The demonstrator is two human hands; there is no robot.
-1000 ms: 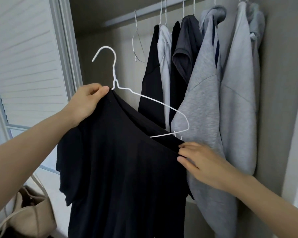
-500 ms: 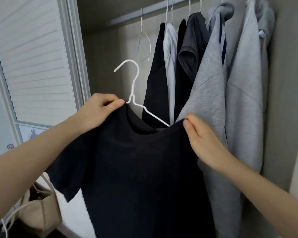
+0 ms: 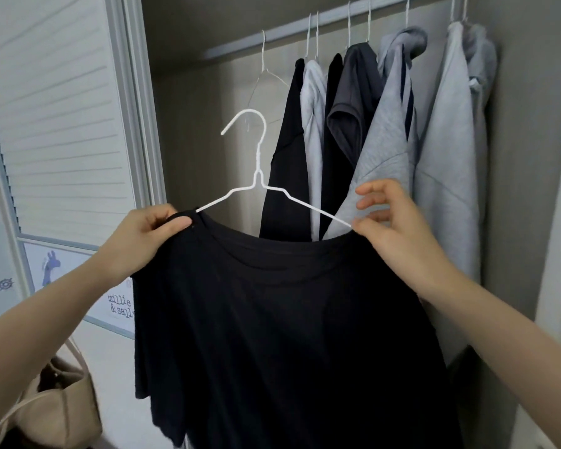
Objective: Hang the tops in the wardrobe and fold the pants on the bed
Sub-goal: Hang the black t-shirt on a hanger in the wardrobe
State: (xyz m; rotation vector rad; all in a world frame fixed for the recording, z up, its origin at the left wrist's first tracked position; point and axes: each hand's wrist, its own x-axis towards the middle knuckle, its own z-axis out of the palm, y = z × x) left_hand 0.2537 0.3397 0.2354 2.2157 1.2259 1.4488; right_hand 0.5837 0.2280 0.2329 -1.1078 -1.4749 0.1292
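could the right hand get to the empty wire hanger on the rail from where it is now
Probably yes. The right hand pinches the black top at its shoulder; the empty wire hanger hangs up and left, with only the white hanger between. It must release first.

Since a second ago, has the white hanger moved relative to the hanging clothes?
Yes. The white hanger has levelled out and shifted toward the hanging black top.
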